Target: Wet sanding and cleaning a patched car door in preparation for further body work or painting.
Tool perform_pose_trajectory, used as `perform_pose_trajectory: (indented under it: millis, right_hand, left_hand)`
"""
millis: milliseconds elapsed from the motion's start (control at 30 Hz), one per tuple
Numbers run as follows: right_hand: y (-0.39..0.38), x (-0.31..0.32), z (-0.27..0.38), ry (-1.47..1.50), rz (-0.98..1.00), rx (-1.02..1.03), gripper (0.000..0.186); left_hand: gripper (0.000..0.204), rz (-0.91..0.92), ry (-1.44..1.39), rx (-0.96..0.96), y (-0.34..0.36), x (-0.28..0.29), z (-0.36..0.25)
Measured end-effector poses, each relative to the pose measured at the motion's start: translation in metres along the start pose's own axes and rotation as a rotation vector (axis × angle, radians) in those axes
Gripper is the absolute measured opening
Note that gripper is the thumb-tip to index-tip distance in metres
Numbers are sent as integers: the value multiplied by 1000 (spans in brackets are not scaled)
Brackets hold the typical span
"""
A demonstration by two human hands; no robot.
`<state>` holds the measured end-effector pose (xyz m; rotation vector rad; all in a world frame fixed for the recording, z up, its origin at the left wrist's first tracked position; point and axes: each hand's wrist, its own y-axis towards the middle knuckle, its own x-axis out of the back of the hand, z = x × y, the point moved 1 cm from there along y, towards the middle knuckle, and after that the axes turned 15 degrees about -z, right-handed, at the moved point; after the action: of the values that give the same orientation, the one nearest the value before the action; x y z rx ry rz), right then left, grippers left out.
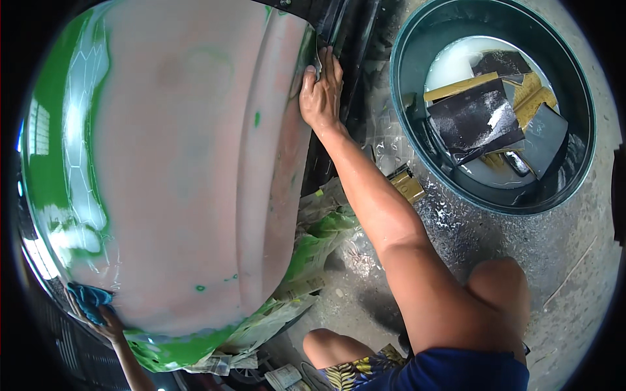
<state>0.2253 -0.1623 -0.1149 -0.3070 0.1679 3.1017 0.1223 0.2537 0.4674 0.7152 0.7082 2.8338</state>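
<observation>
A large car body panel [173, 150], sanded pinkish-grey with green paint around its rim, fills the left half of the head view. My right hand [321, 91] lies along the panel's right edge near the top, fingers stretched out and thumb apart; whether anything thin is under them is unclear. At the lower left, my left hand [99, 319] grips a blue cloth [90, 293] against the panel's green, glossy rim.
A dark green tub [405, 107] at the upper right holds milky water with several black and yellowish sheets. Crumpled newspaper masking [310, 257] hangs along the panel's lower right edge. My bare knees and the wet concrete floor [567, 260] show below.
</observation>
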Motion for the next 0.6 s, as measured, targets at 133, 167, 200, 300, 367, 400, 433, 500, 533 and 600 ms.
perform_pose_trajectory:
  millis: [133,167,200,300,367,400,433,500,533,600]
  right_hand:
    - [3,1,-2,22,14,18,60]
    - [3,2,0,29,43,37,60]
    - [-2,5,2,28,42,37,60]
    - [-71,27,8,133,75,-18,62]
    - [-87,37,-7,130,119,45,61]
    - [-67,32,-5,104,112,83,60]
    - [-37,25,1,107,80,104,58]
    - [6,10,-5,8,20,204,54]
    - [11,7,-4,-22,-7,210,53]
    - [-40,17,-13,-48,48,187,56]
  left_hand:
    - [75,1,-4,-5,0,-1,-2]
    - [75,2,-4,-6,1,0,-2]
    - [74,1,-4,-7,1,1,-2]
    - [74,22,29,-16,3,3,-3]
    - [75,9,-4,-10,7,-7,-16]
    - [75,21,-37,-11,9,-6,-15]
    - [75,34,-38,-15,8,1,-8]
    - [77,21,-13,20,5,4,-5]
    - [78,10,-4,25,2,3,-6]
    - [78,17,-1,7,6,-2,-12]
